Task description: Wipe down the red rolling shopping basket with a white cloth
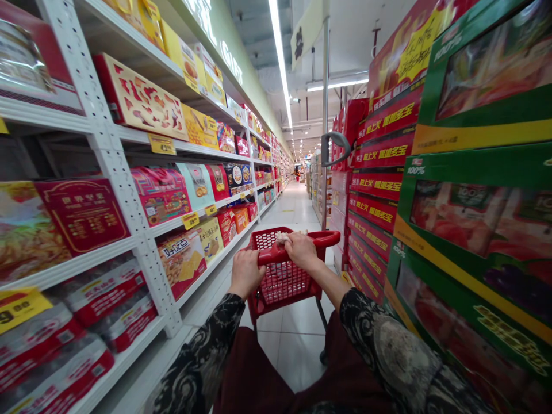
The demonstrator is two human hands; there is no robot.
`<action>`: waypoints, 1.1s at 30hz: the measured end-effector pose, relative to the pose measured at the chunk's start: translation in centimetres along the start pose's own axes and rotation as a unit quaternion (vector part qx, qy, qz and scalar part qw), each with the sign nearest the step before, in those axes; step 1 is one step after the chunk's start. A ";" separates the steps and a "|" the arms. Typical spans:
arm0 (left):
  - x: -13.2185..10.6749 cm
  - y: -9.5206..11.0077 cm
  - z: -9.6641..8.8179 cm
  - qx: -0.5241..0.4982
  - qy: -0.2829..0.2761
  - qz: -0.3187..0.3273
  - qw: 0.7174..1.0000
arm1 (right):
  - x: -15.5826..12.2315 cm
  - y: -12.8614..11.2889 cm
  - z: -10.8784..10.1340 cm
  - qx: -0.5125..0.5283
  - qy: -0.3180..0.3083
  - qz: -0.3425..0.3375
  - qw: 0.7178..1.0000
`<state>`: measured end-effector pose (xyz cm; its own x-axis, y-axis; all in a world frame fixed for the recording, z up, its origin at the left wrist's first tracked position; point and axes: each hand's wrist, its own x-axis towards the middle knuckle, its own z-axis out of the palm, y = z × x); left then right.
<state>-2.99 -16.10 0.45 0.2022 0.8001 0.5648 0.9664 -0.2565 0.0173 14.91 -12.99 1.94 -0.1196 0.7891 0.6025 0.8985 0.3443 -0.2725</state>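
Red cart handle sits within left grip and right grip.

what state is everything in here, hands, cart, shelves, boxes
Left hand: closed around the red cart handle
Right hand: closed over the same handle
Red shopping cart: upright on the tiled floor
White metal shelves: stocked with boxed goods
Red gift boxes: stacked in a column

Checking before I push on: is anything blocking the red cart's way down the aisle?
Nothing visible blocks the red shopping cart on the tiled floor. White shelves line the left, stacked red boxes the right. A small figure far ahead is too distant to judge.
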 end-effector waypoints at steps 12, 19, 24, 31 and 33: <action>-0.1 0.6 -0.2 -0.014 -0.011 0.024 1.000 | -0.2 0.8 -0.4 -0.006 0.011 0.009 1.000; -0.5 0.5 0.4 -0.009 0.025 0.010 1.000 | -0.2 0.5 -0.3 -0.010 0.001 0.001 1.000; -0.2 0.4 0.8 -0.022 0.024 -0.003 0.999 | -0.1 -0.1 -0.6 -0.011 -0.008 0.012 1.000; 0.0 0.3 1.2 -0.015 0.026 -0.002 1.000 | -0.1 -2.7 -0.1 0.003 -0.042 -0.048 0.998; 0.0 0.2 1.2 -0.011 0.023 0.000 1.000 | -0.2 -3.1 0.0 0.007 -0.044 -0.066 0.997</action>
<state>-2.60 -15.50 -0.55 0.1943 0.7746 0.6019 0.9624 -0.2692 0.0359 12.15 -14.21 2.62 -0.2739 0.7772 0.5665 0.8667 0.4548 -0.2050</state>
